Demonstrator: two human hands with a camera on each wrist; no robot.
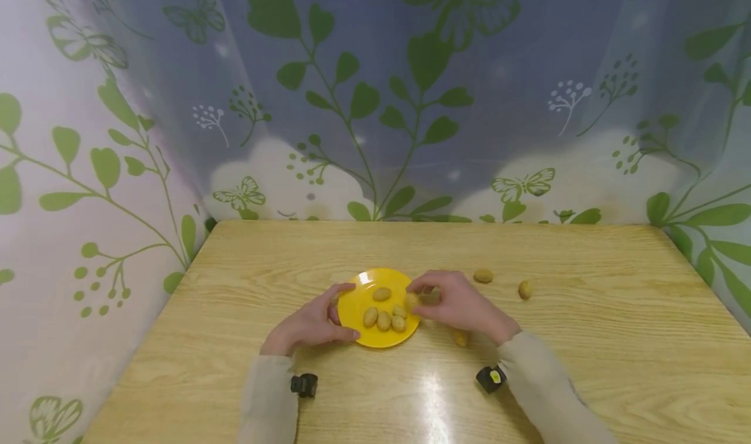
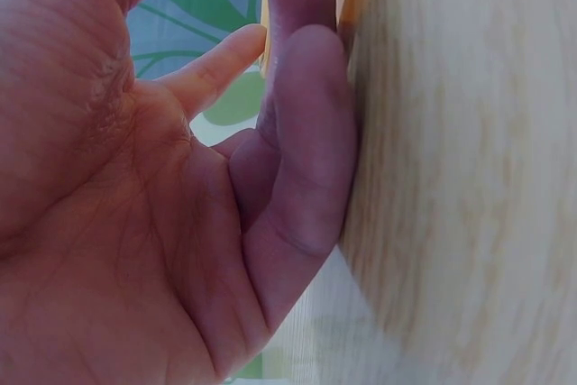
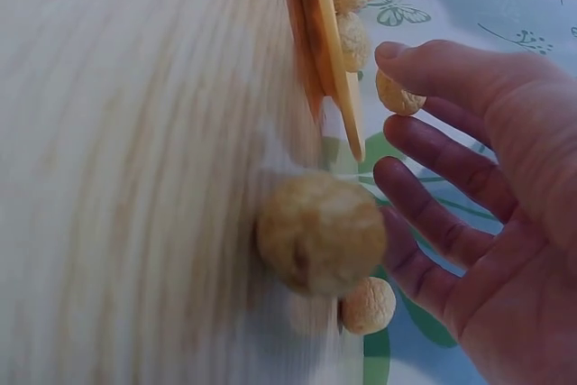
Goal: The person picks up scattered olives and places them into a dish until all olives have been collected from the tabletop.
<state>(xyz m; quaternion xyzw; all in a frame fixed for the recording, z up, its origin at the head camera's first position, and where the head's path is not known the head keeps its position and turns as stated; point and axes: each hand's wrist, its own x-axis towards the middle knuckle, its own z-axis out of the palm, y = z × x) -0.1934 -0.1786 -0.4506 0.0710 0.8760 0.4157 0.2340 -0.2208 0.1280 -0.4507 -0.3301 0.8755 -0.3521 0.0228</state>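
Observation:
A yellow plate (image 1: 378,341) sits on the table with several walnuts (image 1: 370,317) on it, most of them grouped toward its near side. My left hand (image 1: 313,320) holds the plate by its left rim, thumb at the near edge and index finger at the far edge. In the left wrist view its other fingers (image 2: 311,132) curl low beside the table. Over the plate's right rim, my right hand (image 1: 452,300) pinches one walnut (image 3: 399,96) between thumb and fingertips. The remaining fingers of that hand are spread and loosely bent.
Two loose walnuts lie to the right of the plate, one farther back (image 1: 484,275) and one farther right (image 1: 525,290). Another walnut (image 1: 461,337) lies under the right wrist, partly hidden. A leaf-patterned curtain (image 1: 375,105) borders the wooden table (image 1: 264,255) at the back and sides.

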